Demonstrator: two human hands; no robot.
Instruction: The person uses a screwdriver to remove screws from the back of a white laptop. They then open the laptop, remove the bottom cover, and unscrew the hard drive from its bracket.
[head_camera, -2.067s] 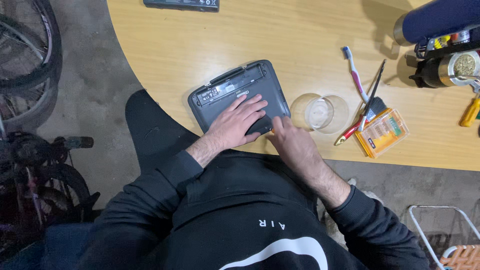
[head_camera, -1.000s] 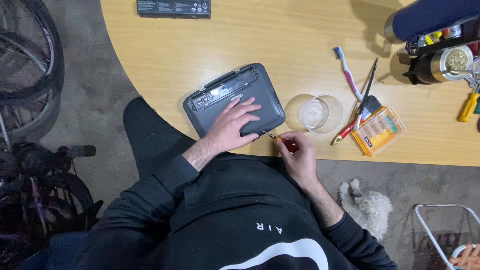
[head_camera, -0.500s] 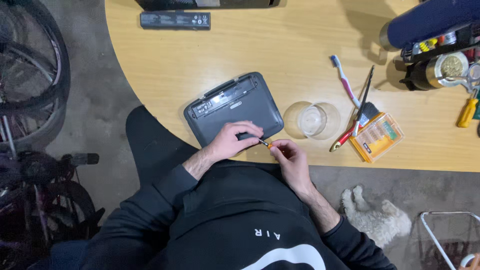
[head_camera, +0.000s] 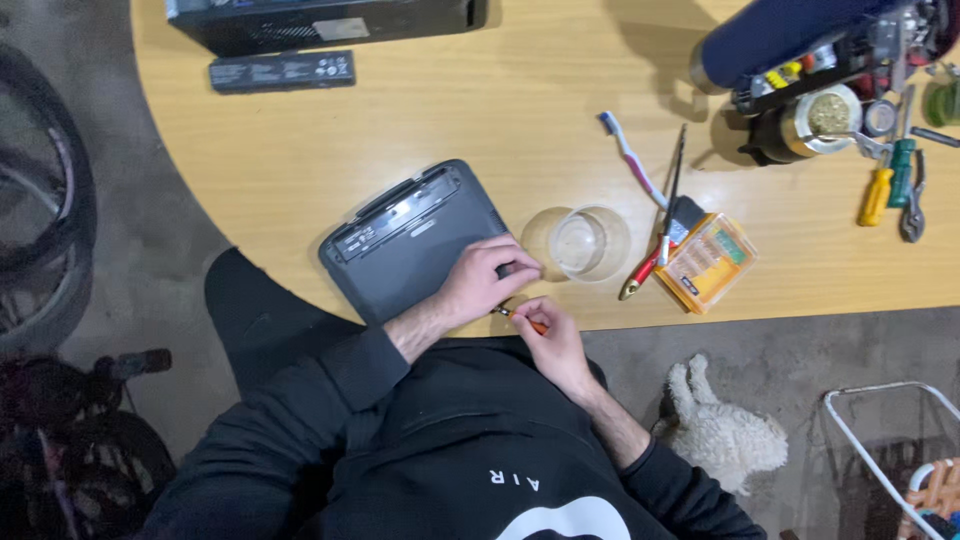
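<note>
A dark grey flat device (head_camera: 410, 240) lies near the front edge of the light wooden table (head_camera: 500, 90). My left hand (head_camera: 485, 280) rests curled on its near right corner, pressing it down. My right hand (head_camera: 548, 335) sits just below, at the table's edge, and pinches a small orange-handled screwdriver (head_camera: 522, 318). The screwdriver's tip points at the device's corner under my left fingers.
A clear glass dish (head_camera: 588, 243) stands right of the device. Beyond it lie a toothbrush (head_camera: 630, 160), a brush, a red pen and an orange bit case (head_camera: 708, 262). Screwdrivers, a pot and a blue roll crowd the far right. A white dog (head_camera: 715, 430) lies on the floor.
My right hand lifted off the device and came back holding the small screwdriver. My left hand slid from the device's middle to its near right corner. The view shifted slightly.
</note>
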